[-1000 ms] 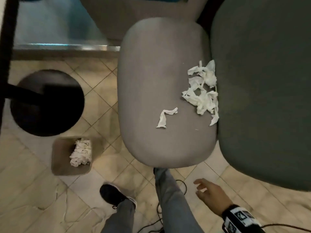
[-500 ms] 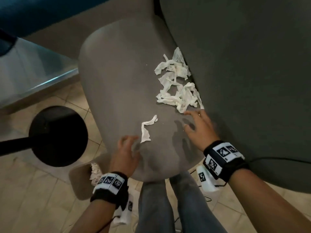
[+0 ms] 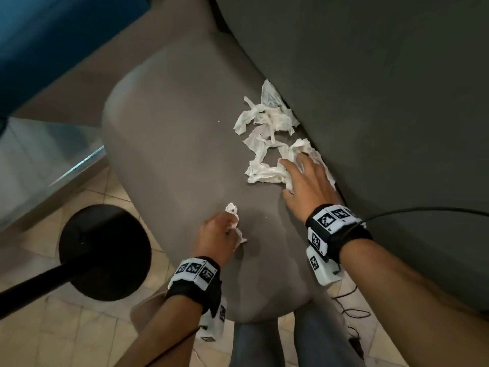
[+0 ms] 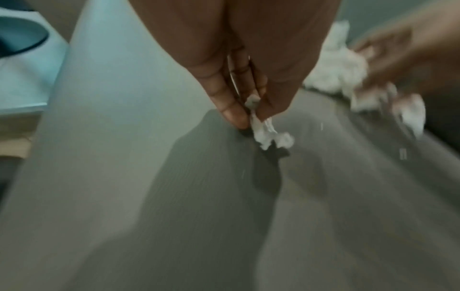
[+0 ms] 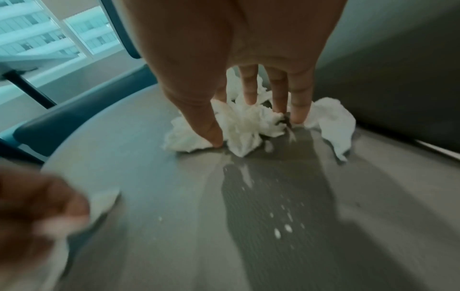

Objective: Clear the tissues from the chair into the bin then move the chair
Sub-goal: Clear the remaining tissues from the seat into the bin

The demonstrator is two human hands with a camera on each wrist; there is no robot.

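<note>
Pinching a small torn tissue scrap (image 4: 270, 133) between thumb and fingertips of the left hand (image 3: 217, 235), just lifted off the front of the chair seat (image 3: 169, 144). Pressing down with the right hand (image 3: 308, 185), fingers straight and spread, on the near edge of the tissue pile (image 3: 270, 133) against the backrest (image 3: 383, 102); not yet gathered or closed around any of it. Judging progress: early to middling. One scrap in hand, bulk of the pile on the seat, plus tiny white crumbs (image 5: 282, 231) scattered on the fabric. Bin hidden in these views, so contents impossible to tell. Remaining, by this reckoning: scooping the pile, carrying everything to the bin, then shifting the chair, untouched as a move so far.
</note>
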